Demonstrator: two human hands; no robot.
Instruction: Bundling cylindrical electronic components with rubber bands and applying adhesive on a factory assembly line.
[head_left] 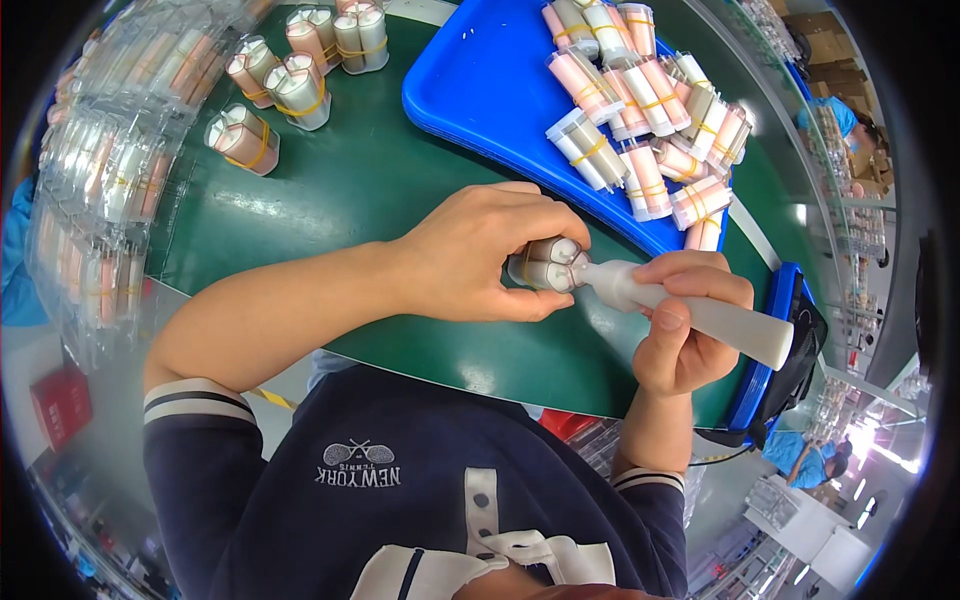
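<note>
My left hand (497, 252) curls around a small bundle of white-capped tubes (546, 276) on the green table, its thumb and forefinger along the sides. In my right hand (692, 310) is a smooth white handheld tool (742, 330) with a narrowed collar, tilted with its slim tip against the bundle's end. Whether the tip enters a tube cannot be made out. My left palm side hides part of the bundle. Similar bundles of pink and grey tubes with yellow rubber bands stand at the far left, the closest being one bundle (243, 140).
A blue tray (470, 90) at the back right holds a pile of banded tube bundles (645, 100). Stacked clear plastic trays (110, 180) of bundles rise at the left. A blue bin (768, 350) sits at the green table's (330, 190) right edge. Other people in blue work farther off.
</note>
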